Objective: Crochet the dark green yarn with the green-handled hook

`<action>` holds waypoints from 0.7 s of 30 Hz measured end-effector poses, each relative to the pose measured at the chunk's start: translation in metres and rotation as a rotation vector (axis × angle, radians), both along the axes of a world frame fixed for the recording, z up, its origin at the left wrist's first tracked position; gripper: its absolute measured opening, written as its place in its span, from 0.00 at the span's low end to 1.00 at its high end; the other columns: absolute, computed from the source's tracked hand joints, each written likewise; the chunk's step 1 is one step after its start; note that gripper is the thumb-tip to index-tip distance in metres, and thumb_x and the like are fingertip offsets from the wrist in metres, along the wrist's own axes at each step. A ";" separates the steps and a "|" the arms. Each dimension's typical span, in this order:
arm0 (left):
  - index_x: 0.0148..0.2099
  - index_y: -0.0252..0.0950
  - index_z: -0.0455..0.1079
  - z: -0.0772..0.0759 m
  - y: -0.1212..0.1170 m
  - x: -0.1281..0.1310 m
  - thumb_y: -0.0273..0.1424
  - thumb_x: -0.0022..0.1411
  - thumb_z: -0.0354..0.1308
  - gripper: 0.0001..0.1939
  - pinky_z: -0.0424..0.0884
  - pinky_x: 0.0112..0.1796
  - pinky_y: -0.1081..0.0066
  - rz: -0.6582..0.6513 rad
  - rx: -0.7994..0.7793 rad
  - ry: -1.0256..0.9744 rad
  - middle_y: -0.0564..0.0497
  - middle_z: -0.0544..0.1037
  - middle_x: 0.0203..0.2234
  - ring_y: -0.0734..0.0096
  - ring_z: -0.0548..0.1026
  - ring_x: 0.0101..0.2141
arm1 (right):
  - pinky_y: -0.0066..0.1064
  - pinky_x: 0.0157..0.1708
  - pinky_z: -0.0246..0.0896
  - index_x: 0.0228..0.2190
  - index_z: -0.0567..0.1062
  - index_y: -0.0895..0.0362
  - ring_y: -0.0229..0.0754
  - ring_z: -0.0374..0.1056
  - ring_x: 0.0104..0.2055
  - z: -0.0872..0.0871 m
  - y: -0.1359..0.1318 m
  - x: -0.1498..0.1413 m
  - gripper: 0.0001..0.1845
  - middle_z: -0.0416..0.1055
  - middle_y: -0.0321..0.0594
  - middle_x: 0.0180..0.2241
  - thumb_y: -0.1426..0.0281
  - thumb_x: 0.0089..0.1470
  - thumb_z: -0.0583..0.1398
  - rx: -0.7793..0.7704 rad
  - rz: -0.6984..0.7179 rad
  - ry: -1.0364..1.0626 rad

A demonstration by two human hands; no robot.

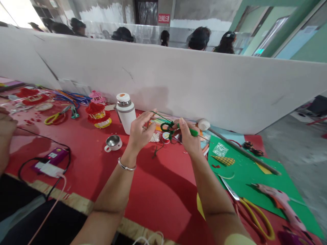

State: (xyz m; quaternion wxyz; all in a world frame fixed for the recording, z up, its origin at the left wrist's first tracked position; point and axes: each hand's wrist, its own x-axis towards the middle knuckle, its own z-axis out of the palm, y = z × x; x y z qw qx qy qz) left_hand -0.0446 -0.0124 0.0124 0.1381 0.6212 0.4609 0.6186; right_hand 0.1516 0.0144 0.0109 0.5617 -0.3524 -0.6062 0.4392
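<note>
Green yarn (161,116) runs taut from the raised fingers of my left hand (142,132), which is closed on it. The yarn leads to a small dark green looped crochet piece (167,127). My right hand (188,136) grips a green-handled crochet hook (193,132) and holds the piece at its near edge. The hook's thin metal shaft points right; its other end is hidden by the piece and fingers. A loose yarn tail (155,152) hangs below. Behind the hands lie white beads (154,137) and a small round spool (166,137).
On the red table (155,194) stand a white thermos (126,117) and a steel-lined cup (113,143). To the right, a green sheet (245,170) carries a pink glue gun (283,204), yellow-handled scissors (258,217) and a rod (245,153). A white partition (178,81) stands behind.
</note>
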 end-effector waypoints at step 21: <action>0.50 0.39 0.83 -0.035 0.025 0.006 0.20 0.51 0.63 0.23 0.75 0.58 0.53 -0.088 -0.305 0.115 0.42 0.80 0.54 0.54 0.79 0.53 | 0.26 0.17 0.65 0.30 0.82 0.56 0.36 0.75 0.23 0.017 0.005 0.035 0.25 0.78 0.37 0.27 0.45 0.59 0.64 0.047 -0.141 0.132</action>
